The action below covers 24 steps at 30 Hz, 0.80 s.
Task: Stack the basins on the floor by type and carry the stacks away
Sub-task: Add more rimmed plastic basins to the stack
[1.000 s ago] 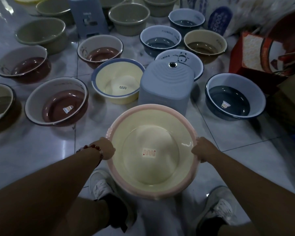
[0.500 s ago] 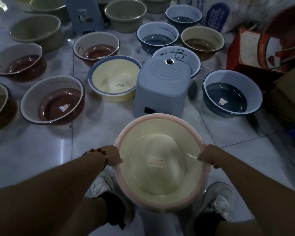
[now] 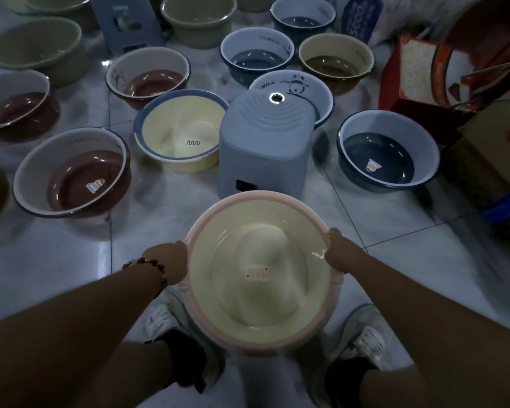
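state: left hand [image 3: 171, 262] and right hand [image 3: 340, 250] grip opposite rims of pink-rimmed basin [image 3: 262, 272], held aloft | risk: may clip grey stool [image 3: 262, 142]; mis-sorting with blue-rimmed cream basin [image 3: 181, 129] possible

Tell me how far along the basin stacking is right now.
Done: no stack shows anywhere on the floor. In hand: the left hand and right hand grip opposite rims of a pink-rimmed cream plastic basin, held above the floor. Left: its closest match, the blue-rimmed cream basin, sits alone, and the brown-lined basin, navy-lined basin and others lie single.
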{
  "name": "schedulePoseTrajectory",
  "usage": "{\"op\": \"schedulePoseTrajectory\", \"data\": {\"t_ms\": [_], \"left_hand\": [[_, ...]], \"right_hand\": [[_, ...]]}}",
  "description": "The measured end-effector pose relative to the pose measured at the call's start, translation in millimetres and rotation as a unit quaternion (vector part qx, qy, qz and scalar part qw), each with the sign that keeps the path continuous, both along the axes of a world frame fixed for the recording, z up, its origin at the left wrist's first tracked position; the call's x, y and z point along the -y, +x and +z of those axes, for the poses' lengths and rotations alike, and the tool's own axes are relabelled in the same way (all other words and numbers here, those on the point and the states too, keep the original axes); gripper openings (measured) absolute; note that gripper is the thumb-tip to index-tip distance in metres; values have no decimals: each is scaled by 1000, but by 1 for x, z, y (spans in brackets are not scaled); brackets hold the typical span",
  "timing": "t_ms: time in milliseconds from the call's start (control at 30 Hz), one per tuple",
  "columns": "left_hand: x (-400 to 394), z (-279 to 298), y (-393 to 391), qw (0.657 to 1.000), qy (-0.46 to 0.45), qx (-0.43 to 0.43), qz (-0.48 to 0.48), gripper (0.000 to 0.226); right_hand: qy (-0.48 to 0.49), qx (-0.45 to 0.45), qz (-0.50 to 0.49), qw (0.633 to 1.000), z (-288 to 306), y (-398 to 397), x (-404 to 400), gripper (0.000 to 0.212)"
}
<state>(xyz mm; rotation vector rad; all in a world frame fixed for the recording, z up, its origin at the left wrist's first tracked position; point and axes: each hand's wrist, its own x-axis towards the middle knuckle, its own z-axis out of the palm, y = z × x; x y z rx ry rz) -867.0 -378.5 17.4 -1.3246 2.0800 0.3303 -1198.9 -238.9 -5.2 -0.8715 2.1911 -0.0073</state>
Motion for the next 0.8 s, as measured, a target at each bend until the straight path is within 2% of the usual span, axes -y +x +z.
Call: {"op": "schedulePoseTrajectory", "data": {"t_ms": [100,200,300,400,567,667,800], "left_hand": [[-6,12,-8,1000,0,6,4,41],[-8,38,-21,996,-6,-85,-31,58],[-12,78,-21,984,-44,-163,-50,67],[-14,109,0,985,-84,-141,-51,80],[14,146,52,984,-153,-88,-9,79],[45,157,76,982,-165,-84,48,77],[83,131,95,979,-166,-96,65,76]], "right_hand": [[18,-7,3,1000,13,12,-2,61],[17,-22,45,999,36,27,7,71],[-35,-32,133,990,72,46,26,79],[-115,-53,205,971,109,68,45,76],[-132,-104,336,927,139,101,83,78],[-143,-114,351,919,148,116,113,76],[-139,-115,352,918,133,140,170,70]]}}
